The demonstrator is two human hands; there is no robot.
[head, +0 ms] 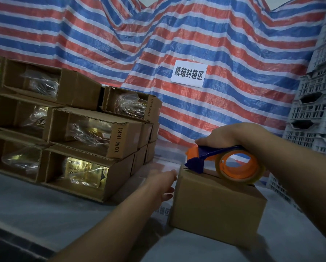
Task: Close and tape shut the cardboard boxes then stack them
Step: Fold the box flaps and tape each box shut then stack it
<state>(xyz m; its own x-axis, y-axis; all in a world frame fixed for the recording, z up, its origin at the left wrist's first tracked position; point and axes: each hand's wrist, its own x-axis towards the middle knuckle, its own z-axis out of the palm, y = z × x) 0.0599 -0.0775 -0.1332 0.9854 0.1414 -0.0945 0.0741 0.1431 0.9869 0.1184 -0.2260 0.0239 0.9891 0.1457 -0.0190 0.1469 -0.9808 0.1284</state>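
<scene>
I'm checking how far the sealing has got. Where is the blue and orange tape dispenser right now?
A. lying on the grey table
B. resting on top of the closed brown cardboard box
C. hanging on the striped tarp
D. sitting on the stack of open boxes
B: the right hand grips the blue and orange tape dispenser, which rests on top of the closed brown cardboard box.

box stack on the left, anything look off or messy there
Yes. The stacked boxes lie on their sides with ends unsealed, so plastic-wrapped contents show through. The layers sit staggered, not flush. The box being taped, under the tape dispenser, looks closed and undamaged.
</scene>
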